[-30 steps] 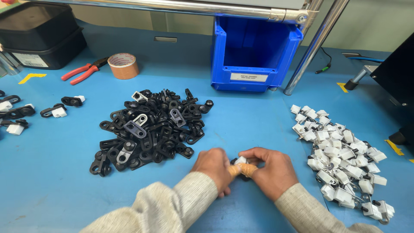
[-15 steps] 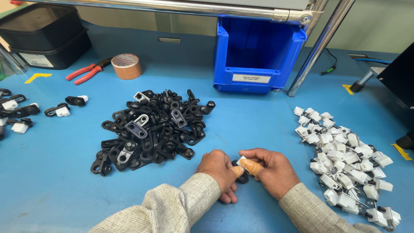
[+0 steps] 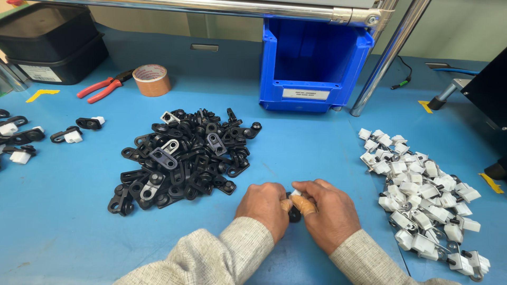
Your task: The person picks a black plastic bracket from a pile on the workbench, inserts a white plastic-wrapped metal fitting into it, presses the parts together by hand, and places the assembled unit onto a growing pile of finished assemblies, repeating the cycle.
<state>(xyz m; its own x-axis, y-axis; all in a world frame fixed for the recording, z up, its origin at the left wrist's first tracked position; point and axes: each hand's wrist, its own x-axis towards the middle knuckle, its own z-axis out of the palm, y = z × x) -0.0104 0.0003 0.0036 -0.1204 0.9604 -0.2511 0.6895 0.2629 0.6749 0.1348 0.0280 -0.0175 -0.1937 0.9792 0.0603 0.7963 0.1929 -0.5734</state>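
1. We see a small black clip point(image 3: 294, 214) pinched between both hands, low over the blue tabletop, mostly hidden by fingers.
2. We see a small white piece point(image 3: 296, 193) at its top, touching it; exact fit unclear.

left hand point(image 3: 262, 207): curled, knuckles up | right hand point(image 3: 328, 210): fingers pinched, touching left

Both forearms are covered by long sleeves of a light, beige-grey woven cloth with a fine flecked texture, ended just behind the wrists. The left hand point(image 3: 262, 207) and right hand point(image 3: 326, 212) are left bare. Tan tape-like wraps are worn around two fingers point(image 3: 308, 206).
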